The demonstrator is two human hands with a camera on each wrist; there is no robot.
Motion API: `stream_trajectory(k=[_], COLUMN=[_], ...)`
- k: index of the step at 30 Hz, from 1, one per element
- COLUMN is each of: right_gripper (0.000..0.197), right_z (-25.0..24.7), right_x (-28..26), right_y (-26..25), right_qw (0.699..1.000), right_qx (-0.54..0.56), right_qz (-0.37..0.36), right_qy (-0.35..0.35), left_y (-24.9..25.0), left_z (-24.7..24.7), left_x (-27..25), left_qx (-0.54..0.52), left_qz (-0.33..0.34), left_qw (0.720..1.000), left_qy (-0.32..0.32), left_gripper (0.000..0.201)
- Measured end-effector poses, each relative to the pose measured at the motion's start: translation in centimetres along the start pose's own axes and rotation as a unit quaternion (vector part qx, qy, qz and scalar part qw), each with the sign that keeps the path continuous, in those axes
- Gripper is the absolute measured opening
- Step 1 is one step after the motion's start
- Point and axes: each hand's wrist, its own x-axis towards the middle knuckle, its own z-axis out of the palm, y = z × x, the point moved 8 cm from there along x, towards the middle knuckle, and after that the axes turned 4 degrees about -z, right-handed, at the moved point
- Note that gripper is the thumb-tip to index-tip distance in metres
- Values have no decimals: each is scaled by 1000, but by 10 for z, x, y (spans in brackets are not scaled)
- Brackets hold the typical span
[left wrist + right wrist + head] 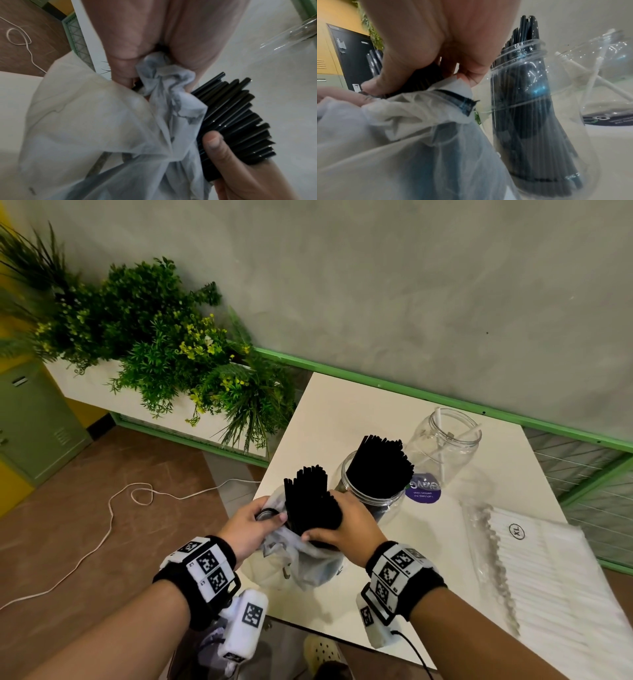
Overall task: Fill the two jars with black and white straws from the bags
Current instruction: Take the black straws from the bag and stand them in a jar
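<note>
My right hand (pixel 337 522) grips a thick bundle of black straws (pixel 308 494) (pixel 236 121) that sticks up out of a thin whitish plastic bag (pixel 301 556) (pixel 96 119) (pixel 402 128). My left hand (pixel 255 520) pinches the bunched rim of that bag beside the bundle. Just behind stands a clear jar (pixel 371 491) (pixel 530 108) packed with black straws. Farther right a second clear jar (pixel 445 446) holds a few white straws (pixel 590 81). A bag of white straws (pixel 548 570) lies flat at the right.
The white table (pixel 342 419) meets a green-framed wall rail (pixel 445 398) at the back. A purple round label (pixel 423 489) lies between the jars. Plants in a white planter (pixel 154 347) stand to the left; a white cable (pixel 113 508) snakes over the brown floor.
</note>
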Motion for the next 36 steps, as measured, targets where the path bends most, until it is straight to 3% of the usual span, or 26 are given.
stream_trajectory(k=[4,8,19,21,24,27,32,36], right_gripper=[44,32,29,22,35,23,8,16], right_z=[-6,-8,-23,-26,-38,-46,-74,-90], right_x=[-2,-4,-10,-10,-9,-7,-2,5], right_y=[-4,-4,0,-5,-15,-29,-45,-54], right_qw=[998,998,991,987,980,972,944,930], right_qx=[50,23,115,142,172,211,265,279], right_qz=[-4,-16,54,52,22,12,-7,-28], right_qy=[-31,-64,40,58,96,104,194,240], left_y=[-2,-1,6,8,10,10,10,13], left_z=[-3,-5,-4,-5,-6,-6,-8,-5], left_x=[0,0,2,3,3,2,1,0], left_qx=[-4,32,56,59,60,59,50,46], left_qz=[-5,-2,10,13,13,11,3,7], left_qw=[1000,999,998,998,998,998,999,999], left_qy=[11,3,4,1,-3,-2,3,-2], left_gripper=[17,16,16,18,18,17,20,17])
